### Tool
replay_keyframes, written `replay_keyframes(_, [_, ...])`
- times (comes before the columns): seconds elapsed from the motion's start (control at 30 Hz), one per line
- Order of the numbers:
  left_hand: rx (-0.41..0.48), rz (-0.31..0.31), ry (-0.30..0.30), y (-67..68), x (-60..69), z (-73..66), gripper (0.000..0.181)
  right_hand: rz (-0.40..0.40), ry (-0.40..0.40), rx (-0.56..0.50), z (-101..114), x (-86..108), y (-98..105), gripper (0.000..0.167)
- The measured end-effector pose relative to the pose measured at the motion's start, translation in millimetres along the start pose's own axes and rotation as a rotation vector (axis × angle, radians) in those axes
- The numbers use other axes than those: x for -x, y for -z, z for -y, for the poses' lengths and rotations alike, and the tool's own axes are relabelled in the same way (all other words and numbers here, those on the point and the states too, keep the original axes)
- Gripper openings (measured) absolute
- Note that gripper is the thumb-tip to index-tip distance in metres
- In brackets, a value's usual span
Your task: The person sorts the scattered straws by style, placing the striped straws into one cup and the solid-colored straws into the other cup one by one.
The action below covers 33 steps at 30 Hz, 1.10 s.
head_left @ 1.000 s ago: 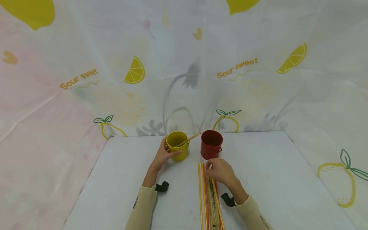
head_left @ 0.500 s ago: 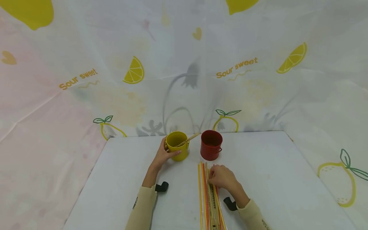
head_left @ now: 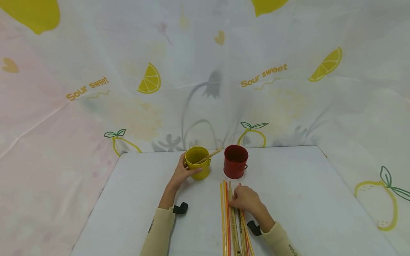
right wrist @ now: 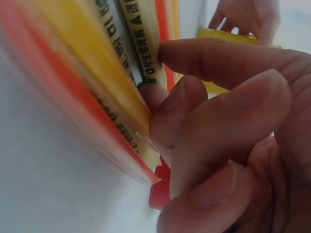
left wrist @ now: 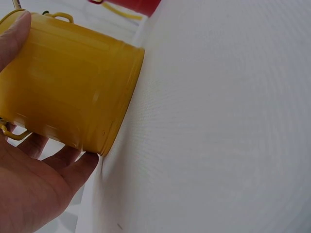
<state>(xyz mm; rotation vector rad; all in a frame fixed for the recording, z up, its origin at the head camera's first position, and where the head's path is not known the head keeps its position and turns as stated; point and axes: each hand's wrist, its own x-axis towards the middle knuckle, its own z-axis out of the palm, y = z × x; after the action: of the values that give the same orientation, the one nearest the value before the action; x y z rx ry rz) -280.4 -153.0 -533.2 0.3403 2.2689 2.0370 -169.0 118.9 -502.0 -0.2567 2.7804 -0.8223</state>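
My left hand (head_left: 182, 175) grips the yellow bucket (head_left: 202, 173) from its left side, thumb across the front; in the left wrist view the fingers lie along the bucket's wall (left wrist: 63, 82). A wooden brush (head_left: 213, 154) leans inside it, its handle past the rim to the right. My right hand (head_left: 248, 200) is at the far end of a row of long sticks and brushes. In the right wrist view its thumb and index finger pinch a lettered wooden brush (right wrist: 142, 41), with yellow (right wrist: 92, 43) and red sticks (right wrist: 63, 73) beside it.
The red bucket (head_left: 234, 169) stands upright right of the yellow one, beyond the sticks. Black wrist pieces (head_left: 180, 208) sit at both cuffs. A printed cloth (head_left: 198, 89) hangs behind the white table (head_left: 307, 199).
My right hand has moved back toward the near side, away from the red bucket, and the brushes under it have spread apart. The left hand and the yellow bucket have stayed in place.
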Motion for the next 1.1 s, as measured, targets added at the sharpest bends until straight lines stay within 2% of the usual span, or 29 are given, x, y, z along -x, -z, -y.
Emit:
replay_keyframes(0.3, [0.001, -0.006, 0.004, -0.8, 0.2, -0.7, 0.088, 0.036, -0.093, -0.057, 1.7, -1.2, -2.0, 0.027])
replay_keyframes(0.57, [0.008, 0.012, 0.012, -0.5, -0.2, -0.2, 0.088, 0.064, -0.087, -0.104, 0.0, 0.0, -0.7, 0.027])
replay_keyframes(0.8, [0.007, 0.055, 0.035, -0.8, 13.5, -34.2, 0.088, 0.072, -0.050, -0.147, 0.4, 2.1, 10.1, 0.025])
replay_keyframes(1.03, [0.010, 0.038, 0.040, 1.1, 0.4, -4.9, 0.092, 0.061, -0.021, -0.212, 2.0, 4.9, 24.9, 0.022])
replay_keyframes(1.1, [0.013, 0.028, 0.033, 0.5, -0.3, -1.7, 0.091, 0.054, -0.015, -0.213, 3.3, 5.6, 28.9, 0.022])
